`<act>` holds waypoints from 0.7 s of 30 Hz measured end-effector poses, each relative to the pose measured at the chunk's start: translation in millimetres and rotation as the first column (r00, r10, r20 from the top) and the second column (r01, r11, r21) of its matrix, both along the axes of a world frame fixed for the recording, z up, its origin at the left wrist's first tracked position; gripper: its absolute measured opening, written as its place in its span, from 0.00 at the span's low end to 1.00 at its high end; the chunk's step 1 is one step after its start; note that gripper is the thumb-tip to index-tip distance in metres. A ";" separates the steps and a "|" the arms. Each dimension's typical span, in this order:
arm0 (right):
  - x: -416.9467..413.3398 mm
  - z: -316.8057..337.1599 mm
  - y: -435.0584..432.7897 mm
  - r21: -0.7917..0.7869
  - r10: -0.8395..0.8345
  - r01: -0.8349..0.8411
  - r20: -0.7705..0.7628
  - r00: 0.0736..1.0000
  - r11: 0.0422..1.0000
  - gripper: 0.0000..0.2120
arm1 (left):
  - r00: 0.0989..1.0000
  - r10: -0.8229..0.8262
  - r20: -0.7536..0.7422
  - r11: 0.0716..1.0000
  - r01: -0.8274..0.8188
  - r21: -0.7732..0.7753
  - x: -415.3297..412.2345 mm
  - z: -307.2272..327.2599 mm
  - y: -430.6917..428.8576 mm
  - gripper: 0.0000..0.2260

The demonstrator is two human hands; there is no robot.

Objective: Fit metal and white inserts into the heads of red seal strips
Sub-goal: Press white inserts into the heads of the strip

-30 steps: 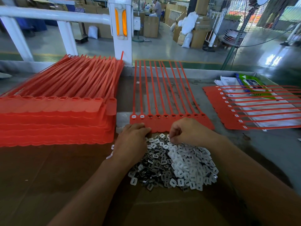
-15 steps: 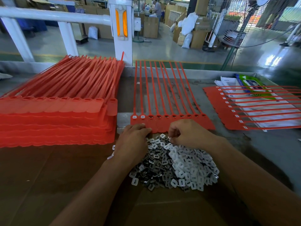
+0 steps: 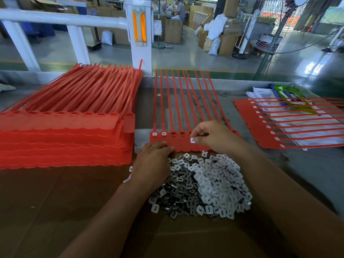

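The sheet of red seal strips (image 3: pixel 160 141) lies flat on the surface (image 3: pixel 55 202), heads toward the person. The right grip (image 3: pixel 214 136) hovers over the sheet's heads and pinches one white insert (image 3: pixel 193 140) between thumb and forefinger, just above the fifth head from the left. The left grip (image 3: pixel 152 161) is released, its fingertips pressing the sheet's near edge. The sheet's two leftmost heads (image 3: pixel 154 134) carry white inserts; the next two (image 3: pixel 173 134) show metal. Just nearer than the sheet lies a mixed pile: white inserts (image 3: pixel 219 183) to the right, metal inserts (image 3: pixel 178 192) to the left. Left of the sheet stands a tall stack of strips (image 3: pixel 65 138). Right of the sheet, a second sheet (image 3: pixel 297 123) lies over papers (image 3: pixel 260 94).
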State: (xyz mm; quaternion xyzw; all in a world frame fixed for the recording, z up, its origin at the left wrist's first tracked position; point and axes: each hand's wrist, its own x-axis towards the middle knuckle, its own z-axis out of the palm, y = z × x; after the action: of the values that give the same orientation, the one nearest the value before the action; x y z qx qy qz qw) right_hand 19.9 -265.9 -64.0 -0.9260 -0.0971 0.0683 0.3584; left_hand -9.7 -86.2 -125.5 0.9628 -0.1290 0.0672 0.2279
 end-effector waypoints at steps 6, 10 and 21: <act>9.3 -2.3 6.9 -0.029 -0.005 0.005 -0.016 1.000 1.000 0.07 | 1.000 0.001 -0.003 1.000 -0.001 -0.001 -0.3 0.7 0.1 0.20; 21.5 -5.3 16.8 -0.062 -0.008 0.007 -0.019 1.000 0.998 0.07 | 1.000 0.005 -0.008 1.000 -0.005 -0.004 -0.2 0.2 0.5 0.20; 57.3 -16.7 49.7 -0.085 -0.084 0.077 -0.082 0.993 0.993 0.03 | 1.000 -0.010 -0.011 1.000 0.010 0.019 -1.0 2.5 0.2 0.21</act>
State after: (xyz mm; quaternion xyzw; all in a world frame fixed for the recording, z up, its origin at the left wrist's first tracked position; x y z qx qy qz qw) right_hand 77.2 -216.2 -80.7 -0.9392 -0.0414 0.0972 0.3267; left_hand -10.6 -85.9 -123.0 0.9646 -0.1333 0.0598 0.2196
